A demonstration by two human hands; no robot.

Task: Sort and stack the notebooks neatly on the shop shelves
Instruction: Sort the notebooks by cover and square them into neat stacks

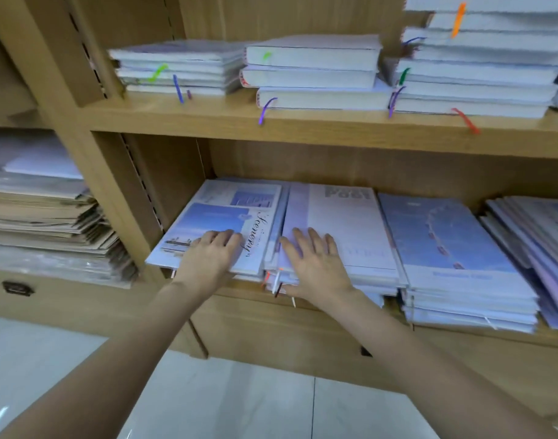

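On the lower wooden shelf (303,305) lie several stacks of flat notebooks. My left hand (212,256) rests flat on the leftmost stack, topped by a pale blue "Scenery" notebook (227,213). My right hand (315,264) lies with straight, spread fingers on the stack beside it, topped by a lilac and white notebook (344,220). Coloured ribbon markers (276,282) hang out of that stack's front edge. To the right stands a stack topped by a blue notebook (442,242), then a fanned, untidy stack (534,236) at the far right.
The upper shelf (319,128) carries three piles of thick white-edged notebooks (312,71) with coloured ribbons. The left bay holds piles of brown and plastic-wrapped paper goods (46,217). Below the shelf are wooden drawer fronts (287,337) and a pale tiled floor (227,403).
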